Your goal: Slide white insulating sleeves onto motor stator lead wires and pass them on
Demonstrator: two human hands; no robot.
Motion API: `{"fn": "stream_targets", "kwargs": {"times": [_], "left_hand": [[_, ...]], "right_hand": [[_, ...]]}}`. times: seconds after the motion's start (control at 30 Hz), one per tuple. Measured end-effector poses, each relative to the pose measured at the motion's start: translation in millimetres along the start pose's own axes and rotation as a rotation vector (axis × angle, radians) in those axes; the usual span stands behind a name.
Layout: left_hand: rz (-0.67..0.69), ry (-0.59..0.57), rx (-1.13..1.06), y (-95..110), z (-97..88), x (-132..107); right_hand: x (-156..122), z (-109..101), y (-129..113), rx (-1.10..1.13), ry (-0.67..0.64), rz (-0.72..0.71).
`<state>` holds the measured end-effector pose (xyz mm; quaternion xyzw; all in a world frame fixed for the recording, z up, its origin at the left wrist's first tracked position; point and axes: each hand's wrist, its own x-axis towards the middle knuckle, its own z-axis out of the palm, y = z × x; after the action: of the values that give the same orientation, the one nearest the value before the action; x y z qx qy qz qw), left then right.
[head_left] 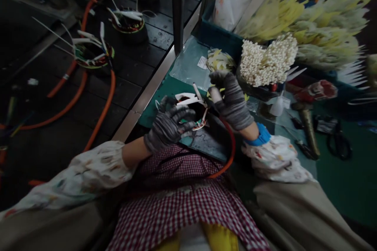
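Note:
In front of me on the green bench stands a motor stator [201, 124] with copper windings, white sleeved leads and a dark body. My left hand [171, 123], in a grey glove, curls over its left rim with the fingers bent. Just right of the stator, my right hand [232, 98] is raised, its thumb and fingers apart and nothing clear between them. That glove leaves the thumb bare. Near the right fingertips lies a small pile of yellow-white insulation strips [220, 60]. The stator's inside is partly hidden by the left hand.
Several wound stators [92, 57] stand on the dark floor slats at left, among orange hoses [110, 98]. A bundle of white tubes [268, 60] and yellow slot papers [326, 35] fill the back right. A mallet [308, 129] and scissors [338, 143] lie at right. A metal post [178, 11] rises behind.

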<state>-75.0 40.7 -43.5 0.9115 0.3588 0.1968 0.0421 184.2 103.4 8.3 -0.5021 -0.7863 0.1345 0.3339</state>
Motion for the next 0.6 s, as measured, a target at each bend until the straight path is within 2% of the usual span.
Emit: {"fn": "stream_targets", "kwargs": {"times": [0.03,0.1,0.17,0.3,0.4,0.47,0.53,0.6], "left_hand": [[0.037,0.044,0.048,-2,-5.6,-3],[0.143,0.101,0.164,-7,-19.4,-2],[0.268,0.065,0.250,-11,-36.4,5],[0.469,-0.096,0.333,-16,-70.3,25],[0.510,-0.063,0.376,-16,-79.8,24],[0.509,0.028,0.341,-19,-75.8,16],[0.482,0.106,0.282,-26,-66.7,8],[0.460,0.121,0.221,-37,-55.7,6]], "right_hand": [[-7,-3,2,-0.021,-0.045,0.025],[-16,-1,5,-0.058,-0.228,0.063],[-14,7,8,-0.071,-0.426,0.046],[21,22,16,-0.036,-0.572,-0.081],[44,24,18,0.040,-0.682,-0.233],[45,19,18,0.025,-0.636,-0.279],[35,3,22,-0.069,-0.452,-0.228],[22,-21,33,-0.192,-0.232,-0.126]]}}
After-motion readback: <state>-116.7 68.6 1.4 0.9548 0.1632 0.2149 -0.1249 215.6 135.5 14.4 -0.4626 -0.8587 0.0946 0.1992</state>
